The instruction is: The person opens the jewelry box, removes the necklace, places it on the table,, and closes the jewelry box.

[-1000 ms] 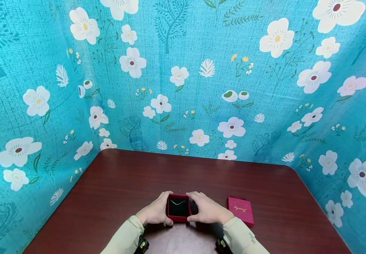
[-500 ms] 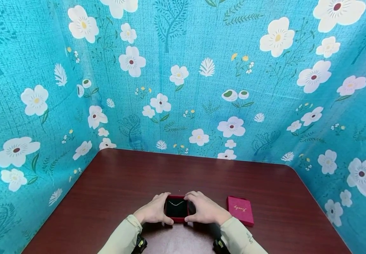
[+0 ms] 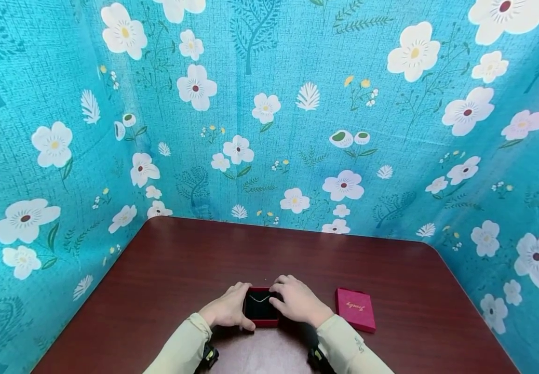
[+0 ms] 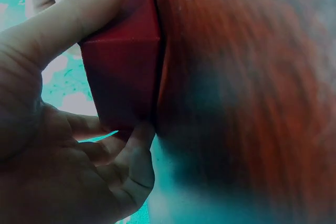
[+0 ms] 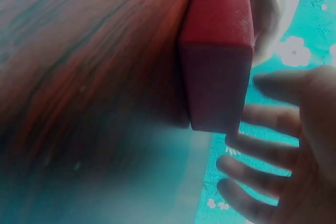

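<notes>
On the table (image 3: 194, 259), the left hand (image 3: 227, 307) held the red box (image 5: 216, 51) by its left side; the right hand (image 3: 297, 301), fingers loosely spread, was at its right end, contact unclear. The lid (image 3: 355, 310) lay farther right; a thin chain (image 3: 259, 301) lay inside.

Red box (image 3: 266, 323) is open, skinny silvery chain (image 3: 260, 301) on black inside, sitting flat kinda midway between the side edges of the desk (image 3: 194, 259).

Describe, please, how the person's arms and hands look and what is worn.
The left sleeve and right sleeve are long and pale cream; the right one bears a small greyish marking. Each side also has a black device with a yellowish spot. The left hand and right hand wear no gloves.
</notes>
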Available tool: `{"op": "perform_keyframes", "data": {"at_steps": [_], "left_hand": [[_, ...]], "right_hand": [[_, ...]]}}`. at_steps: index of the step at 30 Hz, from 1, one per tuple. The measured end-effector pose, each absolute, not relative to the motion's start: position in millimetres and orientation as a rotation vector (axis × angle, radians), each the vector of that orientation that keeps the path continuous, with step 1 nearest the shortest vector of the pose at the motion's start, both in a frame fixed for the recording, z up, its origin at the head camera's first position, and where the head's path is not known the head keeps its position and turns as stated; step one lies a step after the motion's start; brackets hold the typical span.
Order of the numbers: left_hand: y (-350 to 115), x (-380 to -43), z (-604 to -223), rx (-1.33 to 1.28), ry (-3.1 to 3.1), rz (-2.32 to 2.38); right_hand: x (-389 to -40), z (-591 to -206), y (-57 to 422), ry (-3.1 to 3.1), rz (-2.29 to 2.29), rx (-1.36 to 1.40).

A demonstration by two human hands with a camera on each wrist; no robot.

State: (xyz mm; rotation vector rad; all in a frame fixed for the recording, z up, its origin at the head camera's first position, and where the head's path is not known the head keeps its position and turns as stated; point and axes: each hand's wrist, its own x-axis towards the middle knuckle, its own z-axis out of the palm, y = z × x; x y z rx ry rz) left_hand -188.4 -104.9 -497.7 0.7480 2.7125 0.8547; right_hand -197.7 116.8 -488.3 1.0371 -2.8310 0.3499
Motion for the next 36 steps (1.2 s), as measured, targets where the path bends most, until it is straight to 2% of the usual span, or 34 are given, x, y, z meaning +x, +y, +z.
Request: {"op": "perform_keyframes", "data": {"at_steps": [13, 36], "left_hand": [[-103, -187, -501, 0.721, 2.703, 0.856], [-103, -190, -502, 0.753, 2.756, 0.867]], "right_hand": [[-192, -490, 100, -2.77, 0.068, 0.944], [-198, -493, 103, -2.812, 0.338, 0.958]]}}
